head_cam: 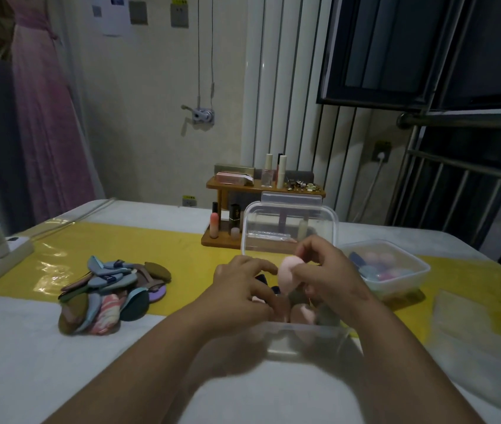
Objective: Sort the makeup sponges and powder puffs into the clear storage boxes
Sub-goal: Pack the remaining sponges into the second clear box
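The right hand [329,270] is pinching a pink sponge [287,275] between thumb and fingertips, holding it just above the open near box [298,335], whose clear lid [289,221] is standing upright behind both hands. The sponge is egg-shaped, and its long axis is running roughly upright, leaning a little toward the left hand [243,280]. That hand is hovering beside it with fingers curled down into the box. Motion blur is hiding whether it is gripping anything, so I cannot tell.

The near box is lying directly beneath the sponge, already holding several dark and pink pieces, so there seems to be only a short drop between the sponge and that box. A second box [387,270], holding rounded sponges in pink and blue, is sitting to the right, nearer the right hand than the left. If the sponge belongs with those, the right hand is looking like the better one to carry it across.

The pile of powder puffs [111,295] is waiting on the surface [59,362] well to the left, closer to the left hand.
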Demonstrator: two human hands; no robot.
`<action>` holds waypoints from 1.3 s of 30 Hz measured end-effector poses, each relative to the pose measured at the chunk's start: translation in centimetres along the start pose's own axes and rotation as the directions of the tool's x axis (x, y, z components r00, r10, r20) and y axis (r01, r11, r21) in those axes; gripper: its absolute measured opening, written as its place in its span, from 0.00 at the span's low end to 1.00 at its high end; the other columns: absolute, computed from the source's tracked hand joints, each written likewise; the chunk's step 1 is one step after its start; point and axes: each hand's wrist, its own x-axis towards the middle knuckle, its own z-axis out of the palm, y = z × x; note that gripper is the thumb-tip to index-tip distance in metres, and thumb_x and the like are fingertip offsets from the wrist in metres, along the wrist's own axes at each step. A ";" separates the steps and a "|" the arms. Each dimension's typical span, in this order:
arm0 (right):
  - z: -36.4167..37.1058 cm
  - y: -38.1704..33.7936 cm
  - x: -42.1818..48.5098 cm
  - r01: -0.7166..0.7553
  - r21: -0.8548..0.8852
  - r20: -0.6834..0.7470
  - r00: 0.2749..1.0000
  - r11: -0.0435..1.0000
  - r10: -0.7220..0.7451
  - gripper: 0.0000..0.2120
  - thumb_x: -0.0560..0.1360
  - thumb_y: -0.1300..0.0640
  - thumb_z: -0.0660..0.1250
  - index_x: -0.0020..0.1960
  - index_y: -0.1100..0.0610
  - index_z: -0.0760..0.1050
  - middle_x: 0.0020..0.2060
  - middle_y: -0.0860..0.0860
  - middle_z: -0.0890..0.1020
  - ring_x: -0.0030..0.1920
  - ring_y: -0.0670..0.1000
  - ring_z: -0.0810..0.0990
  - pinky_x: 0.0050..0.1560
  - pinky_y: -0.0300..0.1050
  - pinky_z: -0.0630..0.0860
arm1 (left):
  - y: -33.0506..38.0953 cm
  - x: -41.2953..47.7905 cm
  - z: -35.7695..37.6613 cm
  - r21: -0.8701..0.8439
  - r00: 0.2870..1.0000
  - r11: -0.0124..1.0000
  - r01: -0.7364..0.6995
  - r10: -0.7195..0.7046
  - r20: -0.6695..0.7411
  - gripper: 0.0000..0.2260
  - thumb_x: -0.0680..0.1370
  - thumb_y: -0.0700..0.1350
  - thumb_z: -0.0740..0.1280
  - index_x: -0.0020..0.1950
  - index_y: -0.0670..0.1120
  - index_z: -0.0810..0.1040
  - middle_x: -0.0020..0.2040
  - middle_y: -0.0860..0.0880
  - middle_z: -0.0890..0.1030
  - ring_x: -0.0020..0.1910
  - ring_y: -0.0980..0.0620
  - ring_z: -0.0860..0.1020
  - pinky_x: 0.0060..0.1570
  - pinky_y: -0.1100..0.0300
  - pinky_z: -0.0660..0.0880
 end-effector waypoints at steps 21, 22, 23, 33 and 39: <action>0.8 0.0 -0.2 -0.007 -0.484 0.323 0.928 0.875 0.186 0.11 0.67 0.59 0.76 0.39 0.49 0.75 0.34 0.46 0.82 0.35 0.45 0.77 0.41 0.44 0.78 | 1.8 0.2 -1.3 0.086 0.960 0.969 0.233 -0.243 0.137 0.11 0.79 0.50 0.63 0.53 0.61 0.84 0.80 0.58 0.48 0.78 0.58 0.43 0.71 0.48 0.48; 0.8 -0.1 -0.2 0.001 -0.510 0.310 0.933 0.860 0.183 0.10 0.67 0.58 0.77 0.37 0.49 0.75 0.33 0.45 0.81 0.34 0.44 0.76 0.39 0.42 0.77 | 1.7 0.1 -1.3 0.063 0.961 0.969 0.239 -0.245 0.130 0.11 0.78 0.50 0.64 0.53 0.61 0.84 0.80 0.59 0.49 0.78 0.59 0.43 0.71 0.49 0.47; 0.8 -0.2 -0.2 0.006 -0.528 0.302 0.936 0.849 0.181 0.10 0.66 0.58 0.77 0.35 0.49 0.76 0.31 0.44 0.80 0.34 0.43 0.76 0.38 0.39 0.76 | 1.6 0.1 -1.2 0.046 0.962 0.970 0.238 -0.242 0.124 0.10 0.77 0.50 0.65 0.52 0.61 0.84 0.80 0.59 0.50 0.77 0.60 0.44 0.71 0.49 0.47; -0.2 -1.5 -0.7 -0.047 -0.477 0.308 0.926 0.878 0.217 0.09 0.70 0.58 0.73 0.35 0.46 0.84 0.28 0.39 0.81 0.36 0.42 0.78 0.39 0.37 0.74 | 0.3 0.4 -0.8 -0.067 0.969 0.974 0.215 -0.205 0.139 0.08 0.78 0.49 0.67 0.53 0.60 0.84 0.78 0.62 0.57 0.77 0.60 0.49 0.71 0.50 0.50; -0.1 -1.4 -0.5 -0.056 -0.456 0.304 0.928 0.888 0.215 0.09 0.69 0.62 0.69 0.38 0.48 0.82 0.37 0.43 0.83 0.44 0.47 0.81 0.47 0.45 0.81 | -0.2 -0.5 -1.5 -0.729 0.965 0.649 0.217 -0.256 0.059 0.12 0.72 0.34 0.68 0.38 0.48 0.86 0.66 0.60 0.74 0.67 0.59 0.70 0.59 0.60 0.69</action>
